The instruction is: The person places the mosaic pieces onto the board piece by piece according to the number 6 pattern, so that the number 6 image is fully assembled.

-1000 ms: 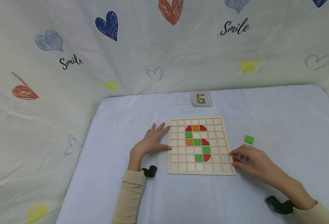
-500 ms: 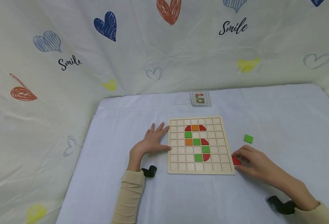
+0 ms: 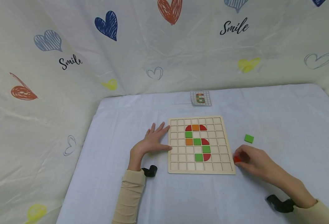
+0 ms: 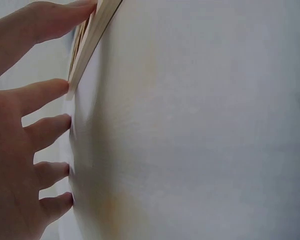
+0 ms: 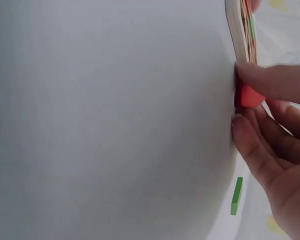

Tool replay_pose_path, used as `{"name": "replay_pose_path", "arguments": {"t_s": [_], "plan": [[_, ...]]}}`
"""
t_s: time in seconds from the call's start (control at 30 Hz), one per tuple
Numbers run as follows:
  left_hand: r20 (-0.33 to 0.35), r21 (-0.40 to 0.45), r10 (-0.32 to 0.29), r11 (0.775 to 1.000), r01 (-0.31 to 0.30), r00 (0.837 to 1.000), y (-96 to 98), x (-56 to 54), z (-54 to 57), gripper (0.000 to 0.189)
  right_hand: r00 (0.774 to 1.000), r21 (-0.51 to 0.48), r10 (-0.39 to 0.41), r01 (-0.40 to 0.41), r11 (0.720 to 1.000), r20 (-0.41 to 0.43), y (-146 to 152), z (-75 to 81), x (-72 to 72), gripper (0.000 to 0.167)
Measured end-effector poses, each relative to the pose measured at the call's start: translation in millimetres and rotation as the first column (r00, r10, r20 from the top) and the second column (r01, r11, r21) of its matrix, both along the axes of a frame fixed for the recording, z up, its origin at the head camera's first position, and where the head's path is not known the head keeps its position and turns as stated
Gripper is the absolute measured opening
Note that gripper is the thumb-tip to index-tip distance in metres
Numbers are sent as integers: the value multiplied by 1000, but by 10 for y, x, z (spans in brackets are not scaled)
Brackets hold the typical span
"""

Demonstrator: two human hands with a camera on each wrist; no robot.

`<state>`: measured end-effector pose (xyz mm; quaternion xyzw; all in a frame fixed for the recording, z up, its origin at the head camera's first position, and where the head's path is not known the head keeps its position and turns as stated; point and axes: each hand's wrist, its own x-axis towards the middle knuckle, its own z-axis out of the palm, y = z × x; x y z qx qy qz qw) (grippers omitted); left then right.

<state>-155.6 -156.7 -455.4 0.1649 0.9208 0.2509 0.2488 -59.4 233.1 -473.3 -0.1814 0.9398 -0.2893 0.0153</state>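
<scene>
A wooden grid board (image 3: 182,167) lies on the white cloth, several red, orange and green tiles set in its squares. My left hand (image 3: 150,142) is spread at the board's left edge, thumb and index finger touching it. In the left wrist view, the fingers reach to the board's side (image 4: 92,42). Beside the right edge, my right hand (image 3: 258,161) pinches a red rounded tile (image 3: 237,159) between thumb and fingers. In the right wrist view, part of this red tile (image 5: 251,96) shows below the thumb; the rest is hidden.
A loose green square tile (image 3: 249,138) lies on the cloth beyond my right hand. Behind the board is a small card (image 3: 205,102) printed with a coloured grid pattern. A curtain with hearts (image 3: 131,56) hangs behind the table.
My right fingers have drawn closer together around the red tile, which now shows less between them. The left hand, the board and its tiles have stayed in place.
</scene>
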Motion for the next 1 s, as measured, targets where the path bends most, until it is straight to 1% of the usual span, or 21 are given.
{"name": "replay_pose_path", "arguments": {"t_s": [0.07,0.17,0.3,0.43,0.53,0.67,0.73,0.8,1.0], "plan": [[2,2,2,1000,-2,1000,-4,-1,-3,92,1000,-14,-1,1,1000,-7,-7,2,-7,33],[5,5,3,1000,-3,1000,-9,-4,-8,92,997,-39,8,-11,999,-71,-17,-4,-11,35],[7,8,2,1000,-2,1000,-7,-13,-10,92,983,-63,23,-35,997,-181,-26,-9,-14,38],[8,7,2,1000,-2,1000,-6,-16,-9,92,972,-73,30,-48,996,-232,-49,-1,-32,38],[9,4,5,1000,-5,1000,-12,-16,-18,92,972,-89,38,-60,994,-231,-83,20,-52,40],[7,2,3,1000,-3,1000,-14,-15,-23,92,985,-116,54,-73,991,-164,-150,66,-77,42],[5,4,4,1000,-4,1000,-12,-15,-17,92,988,-131,66,-85,988,-140,-189,77,-92,41],[3,8,5,1000,-5,1000,-11,-15,-16,92,987,-146,81,-101,984,-137,-225,82,-108,39],[12,11,7,1000,-7,1000,-13,-14,-5,92,976,-173,147,-175,969,-164,-332,88,-165,33]]}}
